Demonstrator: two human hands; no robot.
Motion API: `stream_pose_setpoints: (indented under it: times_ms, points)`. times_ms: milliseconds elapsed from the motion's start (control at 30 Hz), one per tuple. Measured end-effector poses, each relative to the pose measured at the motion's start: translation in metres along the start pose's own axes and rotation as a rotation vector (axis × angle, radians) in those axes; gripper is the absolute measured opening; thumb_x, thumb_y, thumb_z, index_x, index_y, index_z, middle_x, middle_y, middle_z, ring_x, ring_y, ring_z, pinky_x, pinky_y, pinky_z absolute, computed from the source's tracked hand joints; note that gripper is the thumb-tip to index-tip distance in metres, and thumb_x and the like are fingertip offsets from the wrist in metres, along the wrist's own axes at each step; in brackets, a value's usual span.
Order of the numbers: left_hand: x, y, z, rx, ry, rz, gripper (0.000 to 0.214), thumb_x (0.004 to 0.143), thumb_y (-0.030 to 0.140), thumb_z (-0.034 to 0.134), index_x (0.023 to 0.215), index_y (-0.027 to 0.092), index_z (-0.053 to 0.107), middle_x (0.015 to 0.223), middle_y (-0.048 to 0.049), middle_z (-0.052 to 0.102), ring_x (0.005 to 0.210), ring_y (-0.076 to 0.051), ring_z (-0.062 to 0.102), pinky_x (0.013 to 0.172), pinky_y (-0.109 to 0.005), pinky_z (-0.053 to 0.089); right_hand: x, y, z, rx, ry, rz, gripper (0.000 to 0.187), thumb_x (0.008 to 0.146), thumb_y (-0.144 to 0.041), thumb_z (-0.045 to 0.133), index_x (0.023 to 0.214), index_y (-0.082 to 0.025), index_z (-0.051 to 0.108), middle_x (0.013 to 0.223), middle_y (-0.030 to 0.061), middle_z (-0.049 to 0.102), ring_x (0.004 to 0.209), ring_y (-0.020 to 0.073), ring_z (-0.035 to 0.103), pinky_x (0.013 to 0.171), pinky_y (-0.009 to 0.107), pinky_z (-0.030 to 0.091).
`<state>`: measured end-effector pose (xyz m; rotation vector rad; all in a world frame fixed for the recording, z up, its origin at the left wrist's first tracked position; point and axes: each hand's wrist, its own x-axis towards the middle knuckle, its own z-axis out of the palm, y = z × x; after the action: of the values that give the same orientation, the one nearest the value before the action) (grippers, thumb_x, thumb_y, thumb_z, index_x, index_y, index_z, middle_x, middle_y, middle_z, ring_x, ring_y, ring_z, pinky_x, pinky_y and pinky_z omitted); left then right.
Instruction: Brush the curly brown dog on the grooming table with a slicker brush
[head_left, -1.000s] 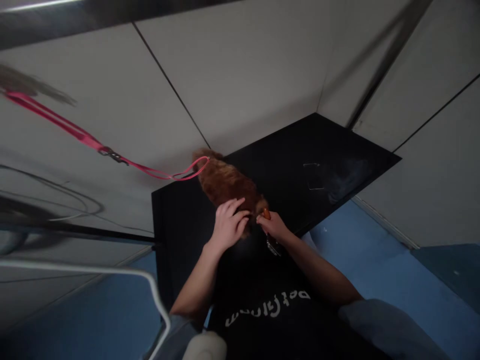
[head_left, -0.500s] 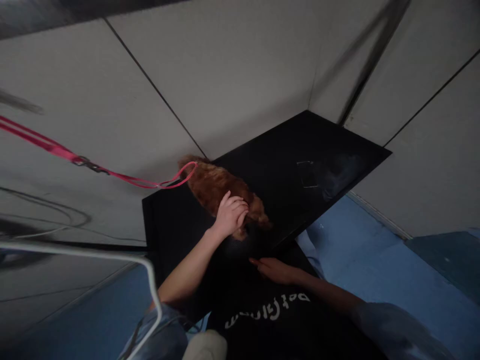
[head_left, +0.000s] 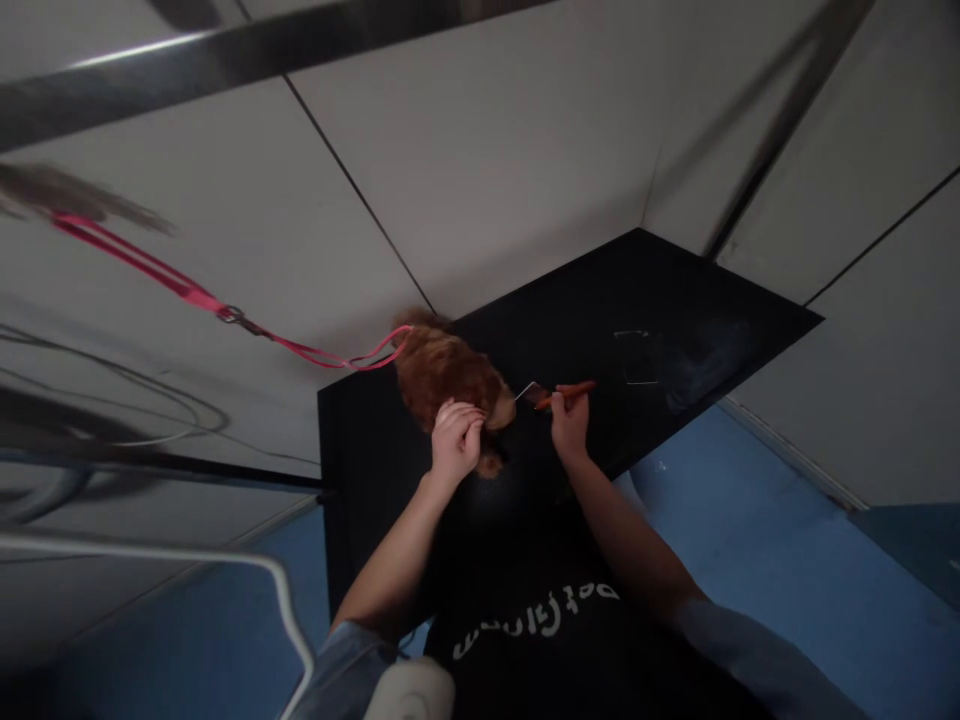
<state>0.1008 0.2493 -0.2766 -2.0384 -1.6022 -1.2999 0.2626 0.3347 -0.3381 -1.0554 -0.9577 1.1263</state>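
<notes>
A curly brown dog (head_left: 444, 375) stands on the black table, with a pink loop around the end near the wall. My left hand (head_left: 456, 440) is against the near side of its body, fingers curled together on the fur; the fingertips are partly hidden. Beside the other end of the dog, my right hand (head_left: 571, 425) grips the orange handle of a slicker brush (head_left: 541, 396). The brush head points left, toward the dog, and its edge is close to the fur. I cannot tell whether it touches.
The black tabletop (head_left: 555, 330) sits against pale wall panels (head_left: 487, 180). A pink leash (head_left: 176, 282) stretches from upper left to the dog. A white bent tube (head_left: 281, 590) and pale dryer-like object (head_left: 412, 690) are close to me. A metal bar (head_left: 300, 45) crosses above; the floor (head_left: 735, 530) is blue.
My right hand has risen from near the apron to beside the dog, bringing the brush into clear view. My left hand has shifted slightly on the dog. The whole view has shifted.
</notes>
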Motion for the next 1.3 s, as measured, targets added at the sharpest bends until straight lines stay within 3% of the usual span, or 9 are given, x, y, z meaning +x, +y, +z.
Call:
stream_pose_setpoints:
  times_ms: [167,333,500,667,733,867,933,1100,1300]
  points:
    - [0.004,0.0,-0.004,-0.033,-0.027,0.004,0.014,0.084,0.013,0.052,0.078,0.018,0.063,0.077,-0.0038,0.07,0.082,-0.018,0.065,0.092,-0.044,0.046,-0.017,0.014,-0.004,0.113,-0.253,0.098,0.026,0.075,-0.04,0.059,0.088,-0.019,0.051,0.089,0.0042,0.063,0.085,0.017,0.061,0.083,0.034,0.048]
    - [0.005,-0.001,-0.004,-0.038,-0.016,-0.015,0.015,0.085,0.015,0.051,0.076,0.018,0.063,0.075,-0.0038,0.07,0.083,-0.018,0.065,0.09,-0.044,0.048,-0.004,0.023,-0.014,0.052,0.078,0.207,0.032,0.072,-0.045,0.059,0.086,-0.02,0.047,0.085,0.0032,0.061,0.081,0.0173,0.059,0.08,0.034,0.047]
    - [0.007,-0.006,0.001,-0.068,-0.057,-0.008,0.014,0.084,0.015,0.053,0.077,0.018,0.064,0.077,-0.0038,0.07,0.082,-0.018,0.066,0.09,-0.044,0.049,-0.024,0.018,-0.01,0.137,-0.23,0.219,0.033,0.068,-0.043,0.065,0.086,-0.019,0.051,0.083,0.0024,0.063,0.078,0.0169,0.06,0.078,0.034,0.048]
    - [0.008,-0.012,-0.004,-0.069,-0.027,-0.016,0.014,0.084,0.015,0.052,0.076,0.018,0.063,0.075,-0.004,0.07,0.081,-0.018,0.066,0.088,-0.043,0.05,-0.02,0.02,-0.03,-0.106,-0.001,0.232,0.034,0.062,-0.048,0.067,0.071,-0.02,0.05,0.065,-0.0026,0.053,0.065,0.0145,0.052,0.066,0.028,0.045]
    - [0.01,-0.013,-0.01,-0.082,-0.063,-0.012,0.015,0.085,0.015,0.051,0.076,0.018,0.063,0.074,-0.004,0.069,0.08,-0.018,0.066,0.086,-0.041,0.051,-0.029,0.019,-0.051,-0.171,-0.125,0.284,0.035,0.066,-0.051,0.065,0.07,-0.019,0.053,0.059,-0.0036,0.05,0.059,0.0138,0.05,0.059,0.026,0.042]
    - [0.02,-0.014,-0.019,-0.159,-0.215,0.043,0.014,0.086,0.018,0.052,0.077,0.018,0.063,0.075,-0.0046,0.069,0.079,-0.017,0.065,0.081,-0.037,0.052,-0.071,-0.006,-0.075,-0.067,-0.836,0.395,0.046,0.082,-0.062,0.047,0.089,-0.018,0.062,0.06,0.0004,0.059,0.057,0.0149,0.054,0.054,0.025,0.042]
    - [0.024,-0.014,-0.022,-0.183,-0.266,0.051,0.014,0.086,0.019,0.053,0.078,0.018,0.064,0.075,-0.0052,0.068,0.079,-0.017,0.064,0.077,-0.036,0.053,-0.081,-0.024,-0.068,-0.104,-1.098,0.289,0.045,0.087,-0.057,0.043,0.089,-0.018,0.065,0.064,0.0024,0.062,0.06,0.0149,0.056,0.057,0.026,0.044]
    - [0.025,-0.017,-0.025,-0.187,-0.273,0.017,0.015,0.086,0.02,0.052,0.078,0.017,0.065,0.077,-0.0062,0.068,0.08,-0.017,0.063,0.075,-0.034,0.052,-0.069,-0.03,-0.035,-0.486,-1.075,-0.204,0.022,0.086,-0.031,0.054,0.093,-0.021,0.073,0.091,0.0071,0.069,0.083,0.0184,0.063,0.079,0.03,0.045]
    - [0.019,-0.018,-0.029,-0.204,-0.275,-0.022,0.018,0.087,0.022,0.051,0.076,0.018,0.065,0.075,-0.0058,0.067,0.081,-0.018,0.064,0.076,-0.034,0.052,-0.08,-0.007,-0.042,-0.623,-1.224,-0.115,0.022,0.085,-0.026,0.053,0.09,-0.024,0.075,0.084,0.003,0.074,0.075,0.0172,0.066,0.07,0.027,0.047]
